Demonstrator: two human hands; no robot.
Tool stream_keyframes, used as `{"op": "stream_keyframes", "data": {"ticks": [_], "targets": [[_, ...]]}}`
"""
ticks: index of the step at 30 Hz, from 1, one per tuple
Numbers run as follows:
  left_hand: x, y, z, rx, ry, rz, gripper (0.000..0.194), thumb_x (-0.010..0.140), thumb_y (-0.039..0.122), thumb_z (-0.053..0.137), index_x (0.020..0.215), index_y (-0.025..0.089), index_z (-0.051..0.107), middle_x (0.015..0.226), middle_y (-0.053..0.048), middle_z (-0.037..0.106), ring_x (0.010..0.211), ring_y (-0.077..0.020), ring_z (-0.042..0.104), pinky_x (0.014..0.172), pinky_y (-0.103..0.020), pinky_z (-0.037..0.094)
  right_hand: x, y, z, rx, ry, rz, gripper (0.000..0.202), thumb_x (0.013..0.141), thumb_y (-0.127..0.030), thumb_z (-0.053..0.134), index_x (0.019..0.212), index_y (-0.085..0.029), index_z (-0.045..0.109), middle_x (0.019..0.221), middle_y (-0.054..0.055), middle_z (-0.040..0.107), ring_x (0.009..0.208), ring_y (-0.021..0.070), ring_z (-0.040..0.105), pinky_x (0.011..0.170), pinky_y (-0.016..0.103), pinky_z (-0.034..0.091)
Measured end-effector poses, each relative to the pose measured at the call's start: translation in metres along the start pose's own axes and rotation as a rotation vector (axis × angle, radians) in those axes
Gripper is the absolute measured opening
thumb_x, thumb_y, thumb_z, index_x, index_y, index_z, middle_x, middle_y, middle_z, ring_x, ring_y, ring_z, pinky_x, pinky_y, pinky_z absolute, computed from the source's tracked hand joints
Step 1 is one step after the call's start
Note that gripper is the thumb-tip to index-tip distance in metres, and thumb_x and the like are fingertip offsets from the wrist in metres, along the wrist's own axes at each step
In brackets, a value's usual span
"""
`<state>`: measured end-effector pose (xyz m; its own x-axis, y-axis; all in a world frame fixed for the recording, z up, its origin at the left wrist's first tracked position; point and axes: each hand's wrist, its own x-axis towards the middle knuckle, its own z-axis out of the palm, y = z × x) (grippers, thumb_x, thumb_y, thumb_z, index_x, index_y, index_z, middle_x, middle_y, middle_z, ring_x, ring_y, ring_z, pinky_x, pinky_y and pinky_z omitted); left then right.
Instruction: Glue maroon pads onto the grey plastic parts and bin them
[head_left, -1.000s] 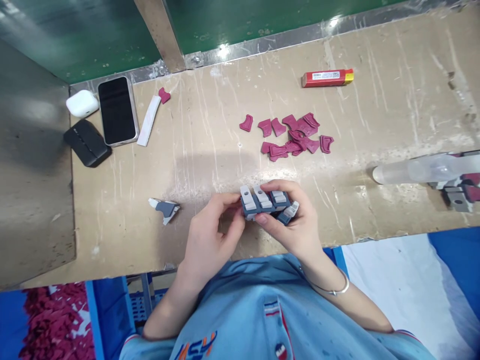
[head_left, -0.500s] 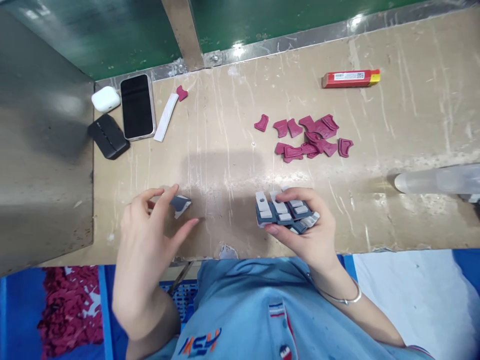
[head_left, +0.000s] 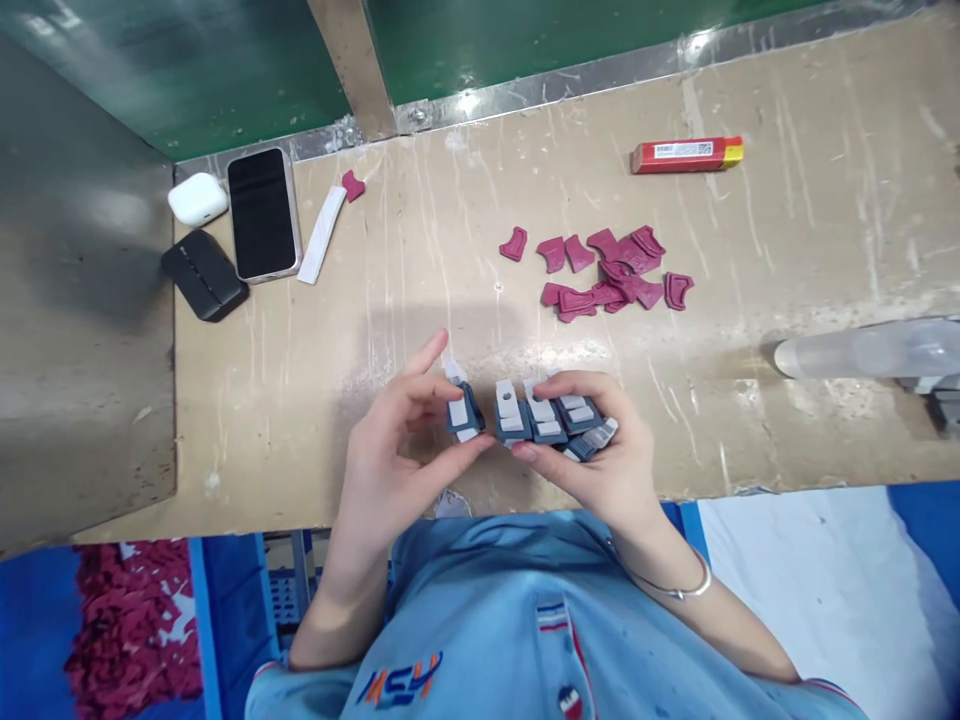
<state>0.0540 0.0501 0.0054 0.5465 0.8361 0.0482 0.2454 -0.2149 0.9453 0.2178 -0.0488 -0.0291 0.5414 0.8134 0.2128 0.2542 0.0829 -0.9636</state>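
Note:
My left hand (head_left: 405, 440) pinches a small dark blue-grey piece with white strips on it (head_left: 463, 410) between thumb and fingers, its index finger stretched out. Just to the right, my right hand (head_left: 596, 435) is closed around several similar blue-grey pieces with white strips (head_left: 516, 420), held side by side. The leftmost of these has a round hole in its white strip. A narrow gap lies between the left piece and the right-hand group. Part of the group is hidden by the right fingers.
Dark red shaped pieces (head_left: 626, 265) lie scattered beyond my hands. A red and yellow box (head_left: 686, 155) is behind them. At left are a phone (head_left: 262, 215), white case (head_left: 198, 199), black case (head_left: 205, 276) and white strip (head_left: 322, 235). A clear cylinder (head_left: 862, 350) lies at right.
My left hand has moved right, close to my right hand, and the blue-grey piece with white strips is now pinched in it. The right hand keeps its hold on the group.

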Motion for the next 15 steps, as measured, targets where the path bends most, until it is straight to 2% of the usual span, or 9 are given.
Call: {"op": "stream_keyframes", "data": {"ticks": [3,5,8,11,15], "targets": [[0.006,-0.002,0.002,-0.075,-0.063,-0.047,0.033,0.083,0.035,0.094,0.097,0.022,0.067,0.124,-0.011,0.083,0.095,-0.0223,0.083,0.079,-0.030,0.069,0.001,0.001,-0.001,-0.006,0.007,0.024,0.028,0.084,-0.041,0.089,0.103,-0.029,0.072,0.096,0.001,0.073,0.078,0.0196,0.069,0.064,0.032,0.059],[0.009,-0.004,0.002,-0.063,-0.064,-0.040,0.033,0.082,0.038,0.095,0.097,0.023,0.070,0.105,-0.006,0.085,0.083,-0.0192,0.081,0.071,-0.027,0.066,0.002,0.001,-0.002,-0.003,0.011,0.036,0.028,0.084,-0.041,0.089,0.103,-0.029,0.072,0.096,0.001,0.074,0.077,0.0198,0.070,0.064,0.032,0.059],[0.010,-0.007,0.003,0.096,0.058,0.032,0.029,0.079,0.042,0.096,0.093,0.024,0.078,0.087,-0.001,0.078,0.066,-0.0136,0.069,0.058,-0.023,0.057,0.002,0.001,-0.001,-0.011,0.030,0.042,0.029,0.084,-0.043,0.089,0.102,-0.029,0.071,0.096,0.001,0.074,0.078,0.0205,0.070,0.065,0.033,0.060],[0.008,-0.006,0.007,0.238,0.210,0.054,0.030,0.076,0.043,0.098,0.079,0.023,0.076,0.067,0.005,0.065,0.054,-0.0091,0.055,0.049,-0.021,0.046,0.002,0.000,0.001,0.002,0.050,0.018,0.027,0.085,-0.039,0.088,0.104,-0.030,0.071,0.098,0.001,0.074,0.080,0.0204,0.070,0.066,0.033,0.059],[0.007,0.003,0.019,0.162,0.270,-0.002,0.050,0.065,0.056,0.101,0.068,0.021,0.066,0.056,0.008,0.058,0.046,-0.0072,0.049,0.041,-0.019,0.040,0.002,0.000,0.003,0.022,0.025,0.014,0.023,0.087,-0.036,0.087,0.103,-0.030,0.071,0.094,-0.001,0.073,0.072,0.0174,0.067,0.061,0.031,0.056]]}}
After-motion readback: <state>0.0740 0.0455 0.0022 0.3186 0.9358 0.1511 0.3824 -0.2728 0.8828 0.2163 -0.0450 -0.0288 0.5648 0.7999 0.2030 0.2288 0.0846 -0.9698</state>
